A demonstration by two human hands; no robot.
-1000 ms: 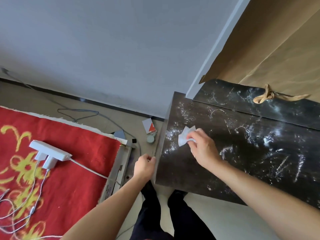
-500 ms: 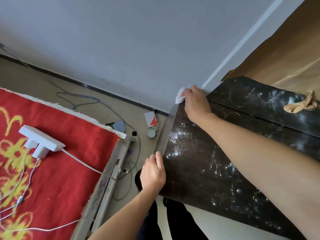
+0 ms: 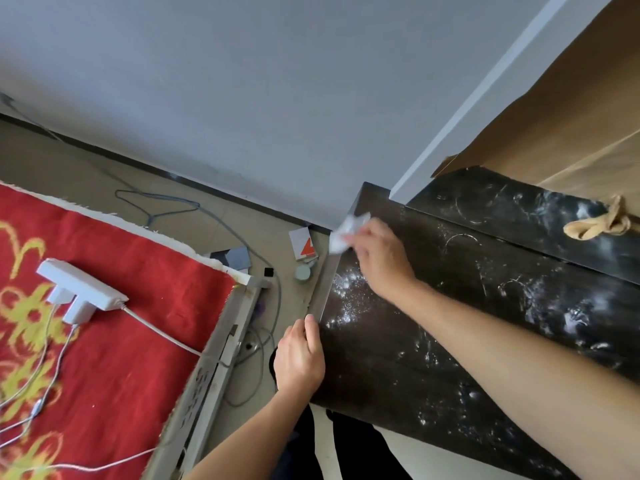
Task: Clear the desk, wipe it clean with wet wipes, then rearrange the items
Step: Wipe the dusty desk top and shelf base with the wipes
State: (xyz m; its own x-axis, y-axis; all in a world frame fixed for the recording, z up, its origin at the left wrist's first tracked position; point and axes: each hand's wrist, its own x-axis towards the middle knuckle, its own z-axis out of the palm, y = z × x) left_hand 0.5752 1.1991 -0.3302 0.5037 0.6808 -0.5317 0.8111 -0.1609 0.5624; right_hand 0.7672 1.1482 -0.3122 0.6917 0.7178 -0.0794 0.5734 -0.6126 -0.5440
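A dark desk (image 3: pixel 450 358) with white dusty smears fills the right side. My right hand (image 3: pixel 379 256) presses a crumpled white wet wipe (image 3: pixel 346 232) on the desk's far left edge, near the back corner. My left hand (image 3: pixel 299 358) grips the desk's left edge closer to me, thumb on top. A patch of white powder (image 3: pixel 346 292) lies on the desk between the two hands.
A tan knotted cloth strip (image 3: pixel 599 223) lies on the raised back shelf (image 3: pixel 519 216) under brown paper (image 3: pixel 571 116). Left of the desk: a red patterned bed cover (image 3: pixel 104 341), a white power strip (image 3: pixel 81 289) with cables, a metal bed frame (image 3: pixel 221 355), small items on the floor (image 3: pixel 303 244).
My right hand swept the wipe from the middle-left of the desk up to the back left corner, then drew back a little along the left edge. My left hand keeps holding the edge.
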